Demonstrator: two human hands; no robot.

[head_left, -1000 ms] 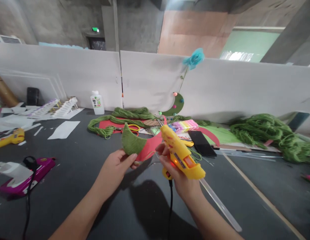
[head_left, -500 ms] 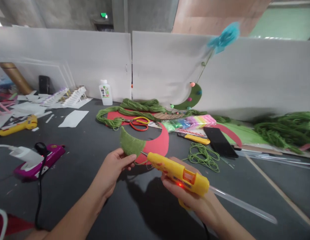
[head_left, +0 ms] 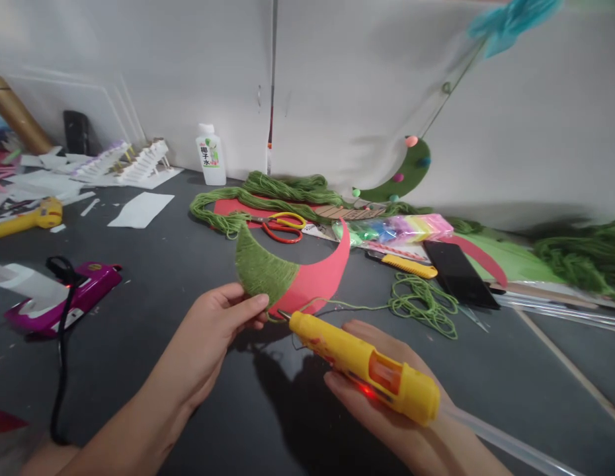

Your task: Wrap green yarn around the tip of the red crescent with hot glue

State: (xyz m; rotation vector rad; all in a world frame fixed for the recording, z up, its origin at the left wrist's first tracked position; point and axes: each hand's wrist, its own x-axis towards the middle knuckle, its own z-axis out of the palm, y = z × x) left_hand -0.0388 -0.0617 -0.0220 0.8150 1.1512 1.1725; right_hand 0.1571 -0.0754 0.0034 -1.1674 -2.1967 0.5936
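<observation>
My left hand (head_left: 231, 314) pinches a red crescent-shaped card (head_left: 320, 281) by its lower edge. Green yarn (head_left: 262, 264) is wound closely over the card's left half, while the right half is bare red. A yellow hot glue gun (head_left: 362, 357) is gripped in my right hand (head_left: 381, 383), with a red light glowing on its side and a clear glue stick (head_left: 506, 443) poking from its back. The gun's nozzle is at the card's lower edge, just right of the wound part. From there a strand runs to a loose tangle of green yarn (head_left: 424, 304) on the table.
Scissors (head_left: 285, 225), a yellow utility knife (head_left: 409, 266), a black phone (head_left: 459, 274) and a bag of colourful pompoms (head_left: 397, 229) lie behind the card. A purple power strip (head_left: 84, 297) and another glue gun (head_left: 30, 218) are left. A white bottle (head_left: 211, 155) stands by the partition.
The view has tipped down. The glue gun's nozzle has shifted from the edge of the wound yarn down to the card's lower edge. Both hands keep their hold.
</observation>
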